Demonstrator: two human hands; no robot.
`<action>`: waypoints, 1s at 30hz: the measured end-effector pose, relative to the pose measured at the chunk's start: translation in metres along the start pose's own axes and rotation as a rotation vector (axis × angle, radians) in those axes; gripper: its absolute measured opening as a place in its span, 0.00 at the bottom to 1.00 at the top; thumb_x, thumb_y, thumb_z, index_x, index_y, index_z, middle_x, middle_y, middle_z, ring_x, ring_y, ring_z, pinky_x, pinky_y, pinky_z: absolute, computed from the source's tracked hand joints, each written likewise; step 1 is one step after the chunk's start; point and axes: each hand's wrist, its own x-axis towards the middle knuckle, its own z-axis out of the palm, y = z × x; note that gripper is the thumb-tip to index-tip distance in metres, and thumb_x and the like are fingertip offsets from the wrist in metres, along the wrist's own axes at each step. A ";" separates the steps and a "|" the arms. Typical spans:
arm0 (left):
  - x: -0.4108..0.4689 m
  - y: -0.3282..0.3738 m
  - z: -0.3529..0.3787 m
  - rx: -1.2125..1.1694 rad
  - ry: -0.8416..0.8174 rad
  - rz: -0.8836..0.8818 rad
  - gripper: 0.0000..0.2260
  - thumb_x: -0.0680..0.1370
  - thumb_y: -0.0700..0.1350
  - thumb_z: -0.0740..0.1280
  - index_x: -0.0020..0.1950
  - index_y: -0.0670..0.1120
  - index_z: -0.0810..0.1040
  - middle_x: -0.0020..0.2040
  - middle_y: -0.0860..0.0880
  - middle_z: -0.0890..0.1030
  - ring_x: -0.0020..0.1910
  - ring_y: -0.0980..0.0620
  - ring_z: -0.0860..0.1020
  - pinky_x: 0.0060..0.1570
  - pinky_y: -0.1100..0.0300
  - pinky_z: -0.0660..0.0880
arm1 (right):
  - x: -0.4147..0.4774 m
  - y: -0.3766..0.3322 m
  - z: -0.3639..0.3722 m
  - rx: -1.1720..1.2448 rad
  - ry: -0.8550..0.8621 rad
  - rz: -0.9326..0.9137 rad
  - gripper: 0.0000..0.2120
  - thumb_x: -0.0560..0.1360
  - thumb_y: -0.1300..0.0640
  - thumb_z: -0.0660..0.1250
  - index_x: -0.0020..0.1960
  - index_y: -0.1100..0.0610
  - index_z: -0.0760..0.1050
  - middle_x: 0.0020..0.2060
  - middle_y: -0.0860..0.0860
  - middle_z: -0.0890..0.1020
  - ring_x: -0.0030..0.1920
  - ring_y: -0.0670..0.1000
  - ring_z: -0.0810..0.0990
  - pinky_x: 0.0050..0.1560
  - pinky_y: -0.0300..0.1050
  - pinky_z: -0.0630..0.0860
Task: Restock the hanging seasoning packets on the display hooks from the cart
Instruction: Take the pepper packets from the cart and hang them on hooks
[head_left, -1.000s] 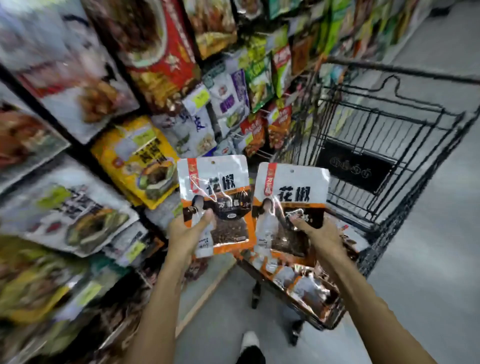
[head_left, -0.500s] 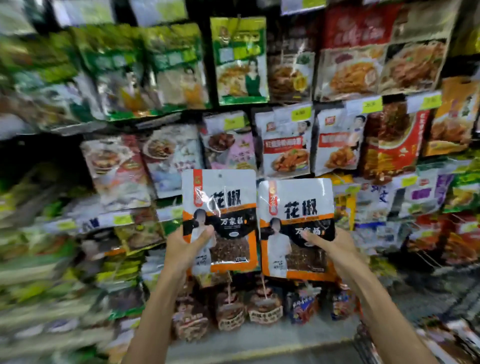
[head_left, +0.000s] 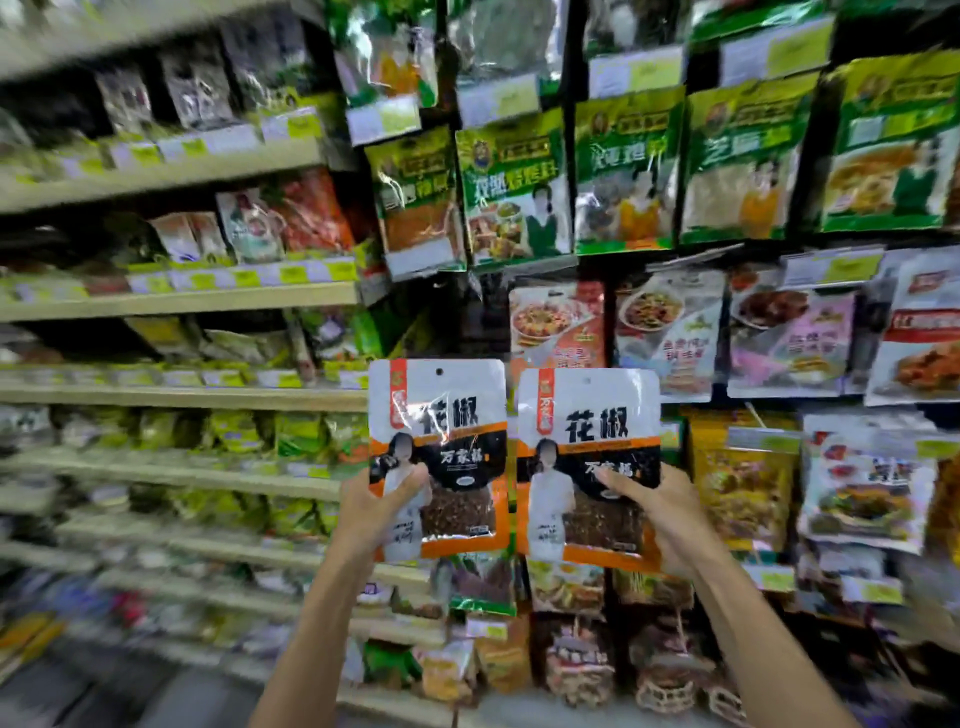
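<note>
Two white, orange and black seasoning packets are held up side by side in front of the display. My left hand (head_left: 376, 512) grips the left packet (head_left: 441, 415) by its lower left part, thumb across the front. My right hand (head_left: 657, 512) holds the right packet (head_left: 592, 415) at its lower right, fingers spread over the front. Each packet has a small hang hole at the top. Behind them is a dark gap (head_left: 485, 312) in the hanging rows, between green packets (head_left: 511, 187) above and red packets (head_left: 558, 322) to the right. The cart is out of view.
Hanging packets fill the display to the right and above, with yellow price tags (head_left: 852, 270) on the hook ends. Shelves (head_left: 182, 301) of bagged goods run off to the left. Small netted items (head_left: 576, 660) hang low near the floor.
The view has swung from the cart to the hanging display and further left along it. Both hands keep their packets and have lifted them in front of the rows.
</note>
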 end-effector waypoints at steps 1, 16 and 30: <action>0.008 -0.002 -0.012 0.000 0.024 -0.005 0.05 0.74 0.46 0.72 0.46 0.48 0.79 0.42 0.48 0.82 0.48 0.47 0.80 0.44 0.47 0.73 | 0.005 -0.001 0.016 0.010 -0.017 -0.001 0.18 0.59 0.46 0.76 0.47 0.53 0.82 0.44 0.48 0.86 0.47 0.48 0.84 0.50 0.48 0.78; 0.150 -0.025 -0.071 -0.012 0.163 -0.022 0.16 0.72 0.52 0.72 0.41 0.39 0.75 0.35 0.45 0.76 0.37 0.46 0.74 0.41 0.49 0.70 | 0.185 -0.016 0.155 -0.010 -0.168 -0.094 0.08 0.70 0.53 0.74 0.47 0.44 0.79 0.42 0.36 0.84 0.44 0.35 0.81 0.39 0.31 0.74; 0.223 -0.040 -0.076 -0.042 0.047 0.100 0.09 0.74 0.49 0.71 0.44 0.62 0.74 0.37 0.72 0.78 0.38 0.76 0.75 0.38 0.67 0.69 | 0.270 -0.006 0.196 0.037 -0.074 -0.031 0.27 0.68 0.51 0.76 0.64 0.59 0.75 0.59 0.53 0.81 0.62 0.54 0.76 0.67 0.55 0.70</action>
